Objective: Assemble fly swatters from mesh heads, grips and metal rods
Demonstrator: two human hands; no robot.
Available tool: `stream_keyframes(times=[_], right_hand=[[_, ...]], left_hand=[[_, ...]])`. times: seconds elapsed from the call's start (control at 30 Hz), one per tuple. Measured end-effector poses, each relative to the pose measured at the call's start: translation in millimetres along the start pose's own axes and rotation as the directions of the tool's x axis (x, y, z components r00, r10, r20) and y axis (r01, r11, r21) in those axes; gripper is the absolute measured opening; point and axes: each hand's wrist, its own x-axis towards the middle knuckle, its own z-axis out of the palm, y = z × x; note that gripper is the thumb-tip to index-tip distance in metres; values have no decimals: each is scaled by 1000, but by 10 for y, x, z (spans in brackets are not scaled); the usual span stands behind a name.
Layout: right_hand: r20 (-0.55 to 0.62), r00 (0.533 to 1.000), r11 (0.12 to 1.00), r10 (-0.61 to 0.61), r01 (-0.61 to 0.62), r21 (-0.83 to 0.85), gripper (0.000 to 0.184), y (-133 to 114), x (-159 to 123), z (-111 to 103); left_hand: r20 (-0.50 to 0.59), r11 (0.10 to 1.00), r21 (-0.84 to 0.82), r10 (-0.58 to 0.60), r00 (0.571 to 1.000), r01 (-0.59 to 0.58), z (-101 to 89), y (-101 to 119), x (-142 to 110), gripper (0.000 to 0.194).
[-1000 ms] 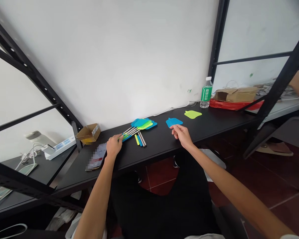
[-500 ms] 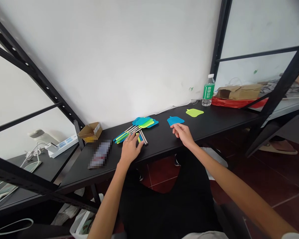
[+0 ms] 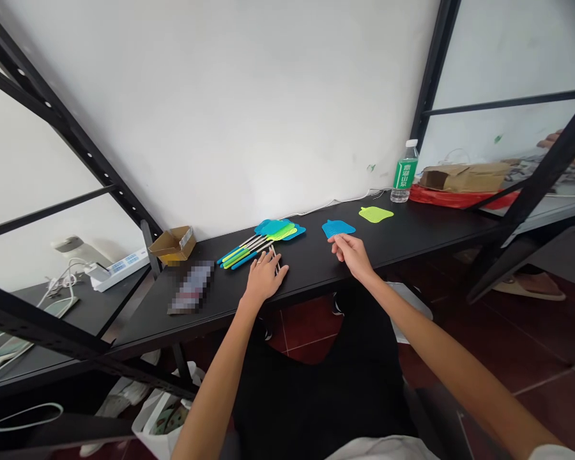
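Note:
My left hand [image 3: 264, 278] lies flat and open on the black table [image 3: 311, 271], its fingers covering the loose handle rods beside a bundle of assembled blue and green fly swatters [image 3: 261, 239]. My right hand [image 3: 351, 252] rests just in front of a loose blue swatter head [image 3: 338, 228], fingers loosely curled and touching its near edge, holding nothing. A loose green swatter head [image 3: 375, 214] lies further right.
A small cardboard box [image 3: 173, 244] and a blurred flat item [image 3: 191, 295] sit at the left. A water bottle [image 3: 404, 172], a brown paper bag [image 3: 464, 177] and a red bag stand at the right. Black shelf posts frame both sides. Another person's hand [image 3: 551, 138] shows far right.
My left hand let go of the swatter bundle's handles and moved right, settling flat over the loose rods. My right hand barely moved.

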Motion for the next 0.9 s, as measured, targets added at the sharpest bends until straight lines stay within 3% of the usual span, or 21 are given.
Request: stream_keyframes(times=[0.4, 0.53, 0.77, 0.9], right_hand=[[13, 1000, 999, -10, 11, -46, 37, -47, -25, 10], [10, 1000, 998, -10, 11, -56, 38, -47, -27, 16], [18, 1000, 998, -25, 26, -62, 36, -32, -25, 18], [15, 1000, 998, -15, 16, -66, 37, -44, -30, 21]], left_hand=[[-73, 998, -39, -44, 996, 41, 28, -6, -6, 58], [-46, 998, -43, -52, 998, 50, 31, -2, -4, 62], [-96, 997, -70, -17, 995, 11, -22, 34, -25, 50], [-99, 998, -58, -30, 995, 24, 4, 19, -22, 58]])
